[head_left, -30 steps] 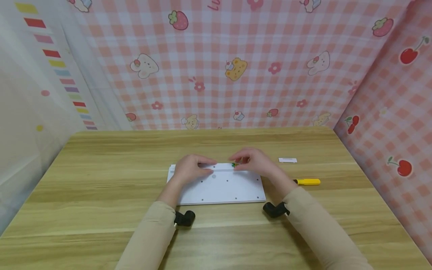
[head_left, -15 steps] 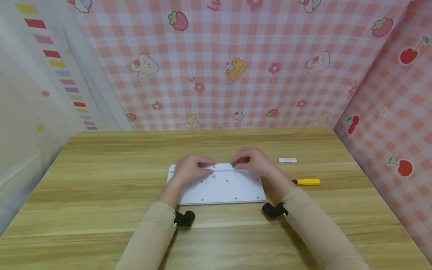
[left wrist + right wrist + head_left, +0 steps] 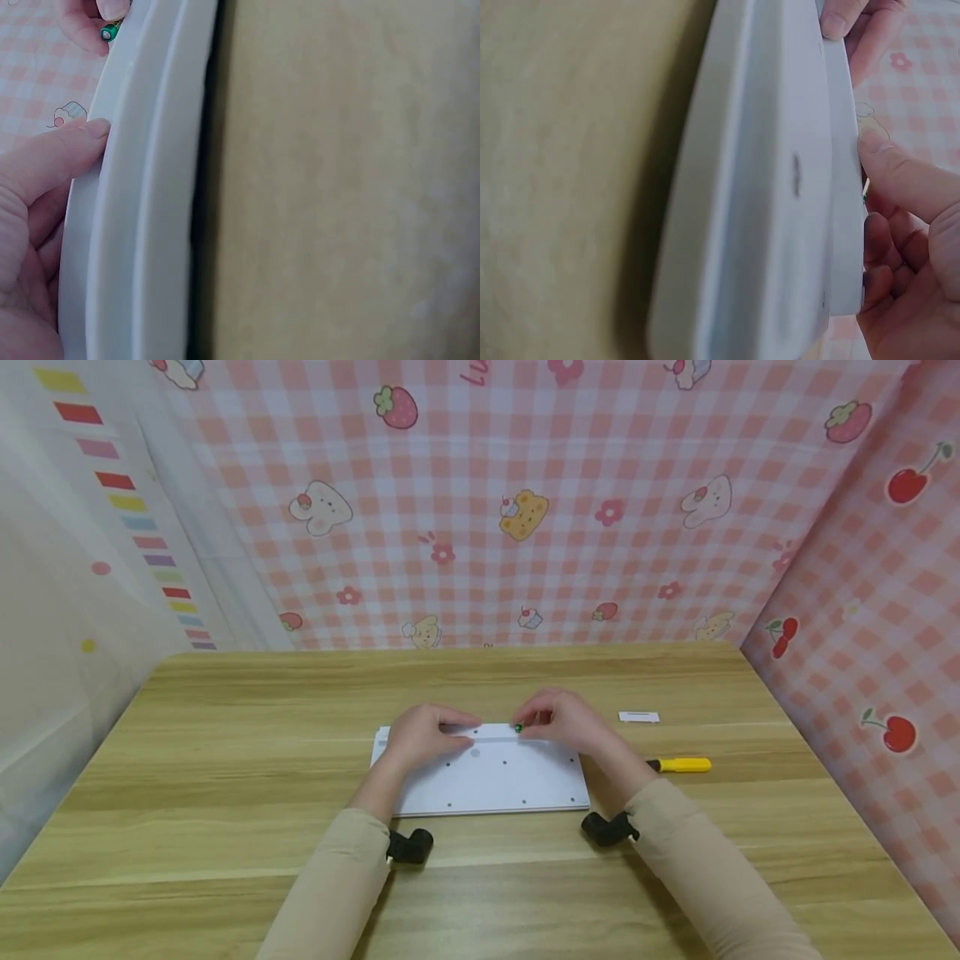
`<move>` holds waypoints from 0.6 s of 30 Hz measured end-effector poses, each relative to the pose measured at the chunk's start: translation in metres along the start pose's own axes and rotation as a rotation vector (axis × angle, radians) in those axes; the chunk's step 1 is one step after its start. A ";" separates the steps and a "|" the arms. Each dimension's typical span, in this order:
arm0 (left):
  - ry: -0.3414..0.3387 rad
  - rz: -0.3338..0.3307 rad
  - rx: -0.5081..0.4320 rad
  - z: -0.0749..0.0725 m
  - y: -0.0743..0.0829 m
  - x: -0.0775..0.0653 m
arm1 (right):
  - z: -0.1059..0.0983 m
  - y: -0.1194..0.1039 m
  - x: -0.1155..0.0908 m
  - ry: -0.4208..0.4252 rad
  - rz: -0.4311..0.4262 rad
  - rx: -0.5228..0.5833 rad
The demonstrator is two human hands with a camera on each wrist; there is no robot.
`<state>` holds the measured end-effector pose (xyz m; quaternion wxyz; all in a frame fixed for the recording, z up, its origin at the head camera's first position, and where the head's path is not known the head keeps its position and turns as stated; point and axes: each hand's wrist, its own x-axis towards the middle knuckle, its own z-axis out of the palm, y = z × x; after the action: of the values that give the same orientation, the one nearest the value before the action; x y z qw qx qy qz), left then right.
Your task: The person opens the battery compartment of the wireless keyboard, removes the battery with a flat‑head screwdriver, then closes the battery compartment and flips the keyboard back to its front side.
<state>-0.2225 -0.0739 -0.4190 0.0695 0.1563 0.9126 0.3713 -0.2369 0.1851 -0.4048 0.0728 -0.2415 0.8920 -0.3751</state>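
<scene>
A white keyboard [image 3: 487, 785] lies face down on the table, its underside dotted with small screw holes and a raised ridge along the far edge. My left hand [image 3: 416, 737] grips that ridge left of its middle; in the left wrist view the thumb of the left hand [image 3: 49, 172] lies against the edge. At the ridge's right part, my right hand [image 3: 566, 720] pinches a small green battery [image 3: 518, 727]. The end of this battery [image 3: 109, 32] also peeks from between the fingertips in the left wrist view. Right-hand fingers hide most of it in the right wrist view.
A small white cover [image 3: 639, 717] lies on the table behind and right of the keyboard. Nearer, beside the right forearm, is a screwdriver [image 3: 682, 765] with a yellow handle. Checked pink cloth [image 3: 465, 577] hangs behind the wooden table [image 3: 225, 827].
The right hand's index finger has closed in over the battery at the ridge, and less of the battery shows. The left hand and keyboard have stayed put.
</scene>
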 end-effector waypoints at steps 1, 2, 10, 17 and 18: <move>0.001 0.000 0.001 0.000 0.000 0.000 | 0.000 -0.001 0.000 0.001 -0.001 -0.003; 0.002 0.000 0.002 0.000 0.000 0.000 | 0.001 -0.001 0.000 0.003 -0.001 -0.005; 0.005 0.000 0.003 0.000 0.002 -0.001 | -0.004 -0.001 -0.005 0.051 -0.017 0.035; -0.003 -0.006 0.003 -0.001 0.001 -0.002 | -0.015 0.007 -0.014 0.112 -0.002 0.027; -0.003 -0.004 0.003 -0.001 0.001 -0.002 | -0.016 0.008 -0.016 0.113 0.002 0.024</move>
<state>-0.2207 -0.0744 -0.4177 0.0716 0.1551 0.9134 0.3696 -0.2315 0.2080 -0.3996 0.0257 -0.2183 0.8904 -0.3986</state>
